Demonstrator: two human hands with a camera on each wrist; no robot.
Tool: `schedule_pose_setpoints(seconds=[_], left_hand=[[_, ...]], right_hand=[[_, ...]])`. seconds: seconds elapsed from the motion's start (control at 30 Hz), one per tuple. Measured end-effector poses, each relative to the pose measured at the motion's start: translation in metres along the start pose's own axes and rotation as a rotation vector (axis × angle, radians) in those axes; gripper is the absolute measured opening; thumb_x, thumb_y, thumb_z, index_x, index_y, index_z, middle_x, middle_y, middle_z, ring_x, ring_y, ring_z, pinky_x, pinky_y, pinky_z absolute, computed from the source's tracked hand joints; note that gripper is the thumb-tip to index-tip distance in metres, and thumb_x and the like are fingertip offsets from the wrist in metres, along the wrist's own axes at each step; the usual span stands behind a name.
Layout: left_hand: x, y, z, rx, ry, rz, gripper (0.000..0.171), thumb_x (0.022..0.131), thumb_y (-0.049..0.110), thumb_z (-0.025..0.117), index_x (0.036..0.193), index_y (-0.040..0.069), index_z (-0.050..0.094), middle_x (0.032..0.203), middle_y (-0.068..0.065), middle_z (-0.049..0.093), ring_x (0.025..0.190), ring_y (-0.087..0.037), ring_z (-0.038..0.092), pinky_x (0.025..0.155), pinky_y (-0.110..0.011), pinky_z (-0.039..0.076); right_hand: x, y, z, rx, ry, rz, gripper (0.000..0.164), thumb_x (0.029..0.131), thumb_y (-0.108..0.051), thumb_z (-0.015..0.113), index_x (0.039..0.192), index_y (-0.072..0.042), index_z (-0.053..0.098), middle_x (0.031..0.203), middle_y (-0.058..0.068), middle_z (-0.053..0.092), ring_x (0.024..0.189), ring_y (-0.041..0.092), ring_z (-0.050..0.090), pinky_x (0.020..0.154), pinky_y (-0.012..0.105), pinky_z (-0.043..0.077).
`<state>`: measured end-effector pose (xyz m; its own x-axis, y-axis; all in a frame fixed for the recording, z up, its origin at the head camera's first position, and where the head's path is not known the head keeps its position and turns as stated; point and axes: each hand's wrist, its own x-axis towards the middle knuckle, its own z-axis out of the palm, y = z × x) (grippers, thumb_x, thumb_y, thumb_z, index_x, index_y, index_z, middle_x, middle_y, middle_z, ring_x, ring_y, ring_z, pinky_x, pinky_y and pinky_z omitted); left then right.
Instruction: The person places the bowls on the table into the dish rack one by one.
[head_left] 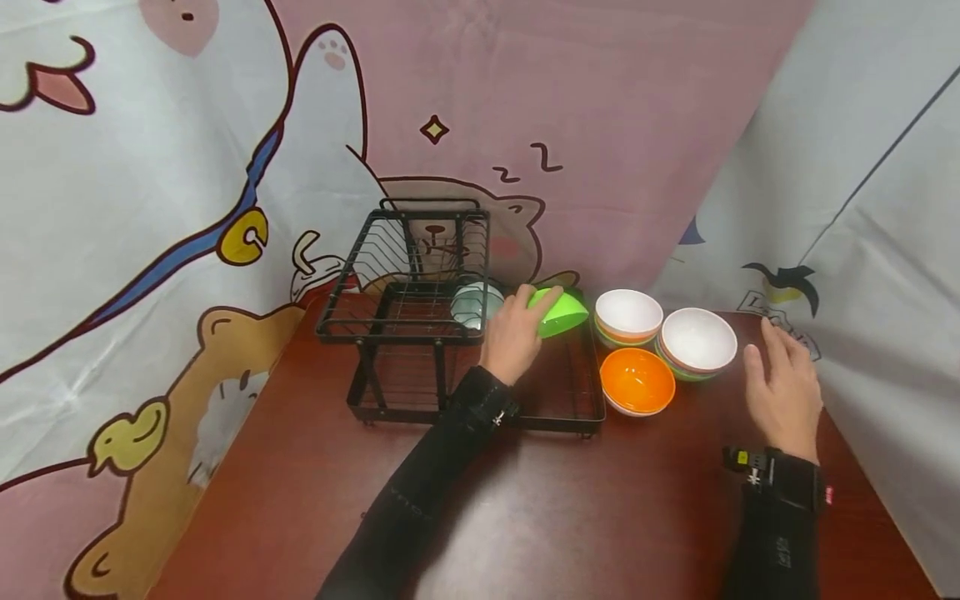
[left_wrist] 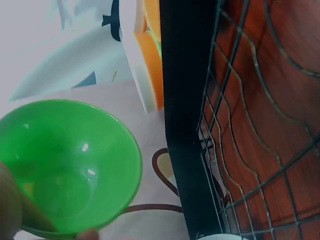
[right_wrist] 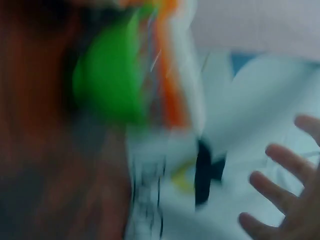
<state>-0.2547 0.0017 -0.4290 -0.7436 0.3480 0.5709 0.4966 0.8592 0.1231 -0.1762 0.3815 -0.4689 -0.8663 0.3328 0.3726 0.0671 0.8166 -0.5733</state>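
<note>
My left hand (head_left: 513,337) grips a bright green bowl (head_left: 561,315), tilted on its side above the right half of a black wire dish rack (head_left: 397,339). The left wrist view looks into the hollow of this green bowl (left_wrist: 75,160), with blurred fingers at its lower rim. My right hand (head_left: 783,392) hovers to the right of the bowl stacks, its fingers spread and holding nothing; its fingers (right_wrist: 282,192) show at the right of the right wrist view. A pale bowl (head_left: 468,308) leans in the rack, left of my left hand.
Right of the rack stand two stacks topped by white bowls (head_left: 628,310) (head_left: 699,337), and an orange bowl (head_left: 637,379) over a white one. The rack's upper tier covers its left half. Printed cloth (head_left: 600,125) hangs behind the brown table (head_left: 562,500).
</note>
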Motion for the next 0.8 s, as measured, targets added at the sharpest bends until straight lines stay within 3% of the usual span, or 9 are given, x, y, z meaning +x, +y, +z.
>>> schedule_pose_setpoints(seconds=[0.17, 0.3, 0.43, 0.53, 0.63, 0.73, 0.8], left_hand=[[0.004, -0.009, 0.005, 0.054, -0.076, -0.048, 0.072, 0.082, 0.003, 0.081, 0.145, 0.033, 0.059, 0.127, -0.010, 0.060, 0.095, -0.030, 0.062, 0.069, -0.034, 0.057], [0.004, -0.016, 0.008, 0.135, -0.185, -0.142, 0.062, 0.097, 0.002, 0.064, 0.146, 0.039, 0.055, 0.139, -0.007, 0.057, 0.106, -0.032, 0.067, 0.068, -0.037, 0.059], [0.003, -0.022, 0.013, 0.187, -0.216, -0.215, 0.052, 0.103, 0.008, 0.054, 0.146, 0.038, 0.057, 0.149, -0.007, 0.057, 0.118, -0.035, 0.069, 0.072, -0.043, 0.062], [0.003, -0.027, 0.017, 0.133, -0.211, -0.257, 0.044, 0.105, 0.012, 0.050, 0.143, 0.032, 0.061, 0.150, -0.011, 0.057, 0.127, -0.043, 0.063, 0.080, -0.050, 0.062], [0.003, -0.031, 0.018, 0.015, -0.220, -0.336, 0.039, 0.107, 0.017, 0.045, 0.141, 0.026, 0.063, 0.152, -0.015, 0.056, 0.131, -0.042, 0.061, 0.090, -0.053, 0.060], [0.003, -0.035, 0.018, -0.196, -0.175, -0.525, 0.039, 0.109, 0.028, 0.046, 0.141, 0.015, 0.064, 0.154, -0.023, 0.052, 0.139, -0.042, 0.055, 0.106, -0.055, 0.053], [0.004, -0.037, 0.019, -0.265, -0.118, -0.620, 0.045, 0.108, 0.036, 0.048, 0.139, 0.007, 0.065, 0.152, -0.028, 0.052, 0.141, -0.045, 0.052, 0.113, -0.056, 0.047]], right_hand=[[-0.003, 0.040, -0.001, -0.121, -0.129, 0.003, 0.061, 0.112, -0.041, 0.022, 0.167, -0.014, 0.018, 0.170, 0.027, 0.022, 0.154, 0.055, 0.020, 0.121, 0.077, 0.012], [-0.006, 0.062, 0.001, -0.151, -0.265, 0.040, 0.069, 0.111, -0.048, 0.018, 0.167, -0.010, 0.008, 0.170, 0.031, 0.012, 0.155, 0.059, 0.010, 0.117, 0.083, 0.006], [-0.011, 0.078, 0.005, -0.164, -0.383, 0.079, 0.077, 0.109, -0.057, 0.018, 0.166, -0.009, -0.001, 0.169, 0.032, 0.002, 0.155, 0.060, 0.001, 0.113, 0.086, 0.002], [-0.015, 0.085, 0.010, -0.173, -0.443, 0.091, 0.085, 0.108, -0.061, 0.025, 0.166, -0.006, -0.004, 0.168, 0.034, -0.003, 0.154, 0.061, -0.004, 0.111, 0.087, 0.000], [-0.017, 0.087, 0.015, -0.169, -0.489, 0.097, 0.093, 0.105, -0.065, 0.033, 0.165, -0.005, -0.004, 0.167, 0.035, -0.006, 0.152, 0.063, -0.008, 0.109, 0.088, -0.002], [-0.016, 0.085, 0.020, -0.178, -0.525, 0.086, 0.097, 0.103, -0.068, 0.035, 0.165, -0.004, -0.003, 0.166, 0.035, -0.006, 0.151, 0.064, -0.007, 0.108, 0.089, -0.001], [-0.015, 0.084, 0.021, -0.186, -0.545, 0.077, 0.098, 0.102, -0.069, 0.036, 0.165, -0.004, -0.002, 0.166, 0.035, -0.006, 0.151, 0.065, -0.006, 0.107, 0.090, 0.000]])
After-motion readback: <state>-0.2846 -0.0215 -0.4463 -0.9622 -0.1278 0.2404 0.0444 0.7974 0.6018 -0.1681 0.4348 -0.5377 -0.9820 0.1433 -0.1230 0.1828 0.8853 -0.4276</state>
